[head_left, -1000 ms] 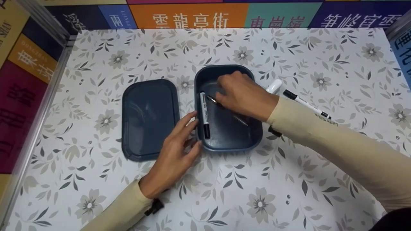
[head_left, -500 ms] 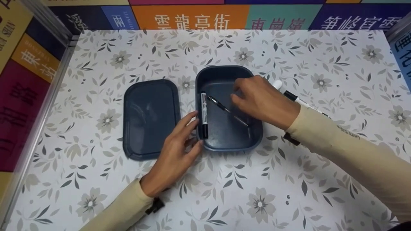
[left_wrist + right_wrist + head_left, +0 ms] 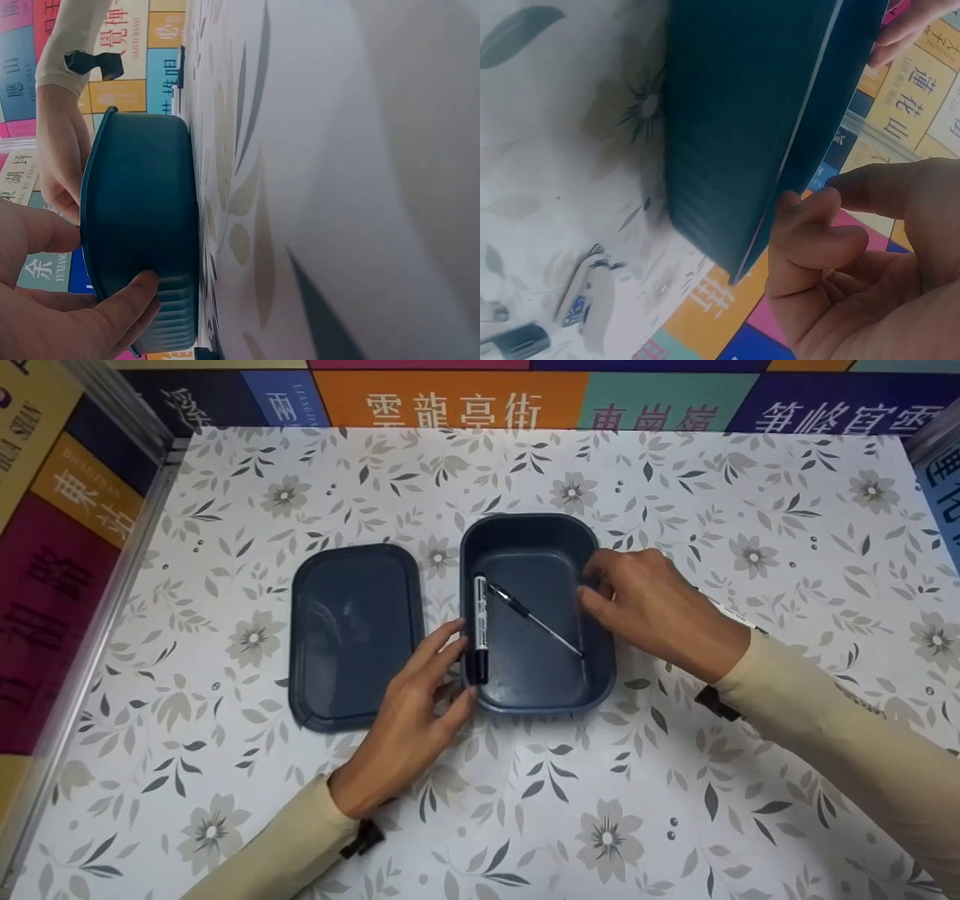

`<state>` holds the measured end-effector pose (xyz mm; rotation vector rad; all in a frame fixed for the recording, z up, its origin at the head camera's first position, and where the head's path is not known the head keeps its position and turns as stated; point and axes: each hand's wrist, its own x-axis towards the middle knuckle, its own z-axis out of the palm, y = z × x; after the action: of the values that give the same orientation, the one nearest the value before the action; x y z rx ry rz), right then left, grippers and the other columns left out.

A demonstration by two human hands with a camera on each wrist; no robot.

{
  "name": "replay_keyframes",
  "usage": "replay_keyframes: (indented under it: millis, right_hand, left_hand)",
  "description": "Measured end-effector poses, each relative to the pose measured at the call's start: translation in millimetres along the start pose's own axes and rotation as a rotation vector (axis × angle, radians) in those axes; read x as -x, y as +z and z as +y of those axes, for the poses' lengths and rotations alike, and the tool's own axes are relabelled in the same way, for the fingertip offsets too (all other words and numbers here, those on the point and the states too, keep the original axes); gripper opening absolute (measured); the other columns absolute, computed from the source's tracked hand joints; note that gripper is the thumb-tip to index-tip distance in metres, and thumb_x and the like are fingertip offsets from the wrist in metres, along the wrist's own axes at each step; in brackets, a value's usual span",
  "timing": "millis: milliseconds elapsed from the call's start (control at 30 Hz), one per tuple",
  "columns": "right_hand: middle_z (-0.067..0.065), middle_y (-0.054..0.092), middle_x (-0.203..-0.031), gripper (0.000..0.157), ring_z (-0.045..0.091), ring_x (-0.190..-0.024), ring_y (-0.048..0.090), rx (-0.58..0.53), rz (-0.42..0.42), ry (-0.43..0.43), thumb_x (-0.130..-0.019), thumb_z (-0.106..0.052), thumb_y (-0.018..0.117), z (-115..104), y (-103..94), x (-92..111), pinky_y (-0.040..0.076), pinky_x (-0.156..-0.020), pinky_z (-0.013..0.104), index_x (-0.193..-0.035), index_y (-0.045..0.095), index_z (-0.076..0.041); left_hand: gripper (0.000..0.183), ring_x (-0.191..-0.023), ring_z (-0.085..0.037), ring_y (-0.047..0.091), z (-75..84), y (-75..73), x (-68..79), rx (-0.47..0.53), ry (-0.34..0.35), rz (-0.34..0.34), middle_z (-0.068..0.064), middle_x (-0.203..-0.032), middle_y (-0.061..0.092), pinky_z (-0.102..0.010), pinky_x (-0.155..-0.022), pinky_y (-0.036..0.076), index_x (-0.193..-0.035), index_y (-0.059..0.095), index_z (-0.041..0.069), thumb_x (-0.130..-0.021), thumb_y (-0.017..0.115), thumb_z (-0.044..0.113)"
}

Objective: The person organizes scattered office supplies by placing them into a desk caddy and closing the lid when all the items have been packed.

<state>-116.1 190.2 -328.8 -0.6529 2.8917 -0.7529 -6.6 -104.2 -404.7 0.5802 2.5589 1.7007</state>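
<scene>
A dark blue box (image 3: 538, 690) stands uncovered, with a black-and-white marker (image 3: 481, 630) along its left wall. A black-gripped pen (image 3: 534, 619) lies slantwise on the box floor. My left hand (image 3: 412, 716) touches the box's left side with its fingers, the thumb near the front corner; in the left wrist view the fingertips (image 3: 142, 285) rest on the outer wall. Over the right rim hovers my right hand (image 3: 660, 604), loosely bent, and the right wrist view shows nothing between its fingers (image 3: 810, 240).
The matching lid (image 3: 356, 637) lies flat left of the box. Right of the box, a white rounded object (image 3: 592, 300), possibly correction tape, and a black-capped marker (image 3: 514, 341) lie on the floral tablecloth (image 3: 607, 795). Printed panels (image 3: 450, 397) border the table.
My right hand has moved rightward from over the box floor to the right rim, leaving the pen lying uncovered inside. The left hand stays by the left wall.
</scene>
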Motion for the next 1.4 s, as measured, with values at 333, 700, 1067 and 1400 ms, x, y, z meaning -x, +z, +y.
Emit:
replay_keyframes:
  millis: [333, 700, 1067, 1400]
  right_hand:
    - [0.01, 0.078, -0.084, 0.022, 0.026, -0.074, 0.07, 0.002, 0.011, 0.049, -0.106, -0.02, 0.066, 17, -4.1, 14, 0.051, -0.065, 0.04, -0.109, 0.074, 0.001]
    - [0.012, 0.08, -0.09, 0.024, 0.028, -0.081, 0.07, 0.035, 0.001, 0.158, -0.106, -0.021, 0.062, 36, -10.4, 30, 0.051, -0.066, 0.04, -0.112, 0.074, -0.002]
    - [0.018, 0.081, -0.101, 0.029, 0.018, -0.054, 0.067, 0.029, -0.068, 0.228, -0.107, -0.022, 0.061, 63, -12.0, 46, 0.056, -0.069, 0.04, -0.122, 0.071, 0.001]
    - [0.012, 0.081, -0.091, 0.025, 0.027, -0.08, 0.073, 0.074, -0.053, 0.2, -0.105, -0.019, 0.067, 85, -14.7, 56, 0.054, -0.073, 0.044, -0.115, 0.074, 0.003]
  left_hand:
    - [0.059, -0.142, -0.027, 0.061, 0.7, 0.7, -0.8, 0.002, 0.004, 0.008, -0.009, -0.176, 0.036, -0.031, -0.102, 0.062, -0.159, 0.049, -0.009, -0.105, 0.07, -0.001]
    - [0.058, -0.139, -0.028, 0.063, 0.8, 0.7, 0.5, 0.013, 0.001, 0.005, -0.011, -0.176, 0.037, -0.032, -0.102, 0.062, -0.159, 0.05, -0.009, -0.105, 0.069, -0.001]
    - [0.06, -0.135, -0.029, 0.066, 1.1, 2.1, -0.5, 0.051, 0.003, 0.0, -0.01, -0.176, 0.036, -0.03, -0.103, 0.061, -0.16, 0.048, -0.01, -0.104, 0.069, -0.003]
    - [0.06, -0.138, -0.029, 0.064, 0.9, 1.1, 0.0, 0.041, 0.002, 0.004, -0.009, -0.176, 0.036, -0.03, -0.104, 0.06, -0.16, 0.048, -0.01, -0.104, 0.069, -0.002]
